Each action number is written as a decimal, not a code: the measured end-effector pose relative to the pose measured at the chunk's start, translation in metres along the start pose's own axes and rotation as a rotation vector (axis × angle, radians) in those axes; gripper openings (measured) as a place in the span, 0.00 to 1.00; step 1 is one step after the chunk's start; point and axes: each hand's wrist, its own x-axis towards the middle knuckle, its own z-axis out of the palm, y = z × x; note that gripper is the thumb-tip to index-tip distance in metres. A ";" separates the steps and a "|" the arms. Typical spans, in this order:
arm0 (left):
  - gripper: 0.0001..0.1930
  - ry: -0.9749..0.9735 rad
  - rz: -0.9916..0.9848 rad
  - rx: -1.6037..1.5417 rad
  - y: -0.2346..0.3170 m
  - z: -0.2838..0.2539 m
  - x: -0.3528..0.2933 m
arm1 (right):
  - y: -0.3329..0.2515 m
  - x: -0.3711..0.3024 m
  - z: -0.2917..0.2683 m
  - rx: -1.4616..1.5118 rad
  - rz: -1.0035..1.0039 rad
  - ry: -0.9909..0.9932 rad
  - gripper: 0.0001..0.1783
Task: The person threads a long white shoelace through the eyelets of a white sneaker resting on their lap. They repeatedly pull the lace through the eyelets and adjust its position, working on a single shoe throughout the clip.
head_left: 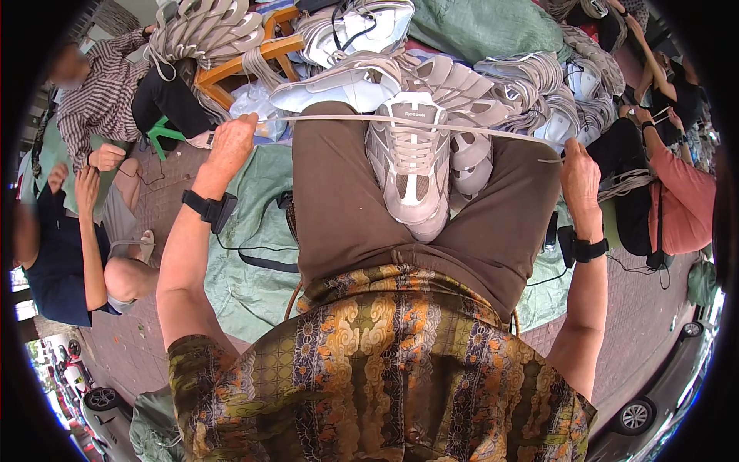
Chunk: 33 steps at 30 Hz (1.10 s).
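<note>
A grey-beige sneaker (410,165) sits between my thighs, its toe toward me and laces crossed through several rows of eyelets. From its upper part a long beige shoelace (339,118) stretches out to both sides. My left hand (234,145) is closed on the lace's left end, level with my left knee. On the right, my right hand (579,175) pinches the lace's other side, with a short loose tip hanging beside the fingers. Both arms are spread wide and the lace looks taut. Another grey shoe upper (471,162) lies just right of the sneaker.
Stacks of grey-and-white shoe uppers (531,85) pile up beyond my knees, beside a wooden stool (258,58). A green tarp (254,223) covers the ground under me. People sit at both sides, one in a checked shirt (108,92), another in a pink top (681,200).
</note>
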 end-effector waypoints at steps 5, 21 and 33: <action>0.03 0.020 -0.045 -0.002 -0.001 -0.001 -0.001 | 0.012 -0.015 0.001 -0.059 0.089 -0.023 0.01; 0.08 0.336 -0.101 -0.813 0.128 -0.036 0.055 | -0.110 -0.003 -0.007 0.817 0.017 0.138 0.02; 0.05 0.245 -0.407 -1.342 0.197 0.011 0.076 | -0.168 0.036 0.075 0.945 0.117 -0.009 0.06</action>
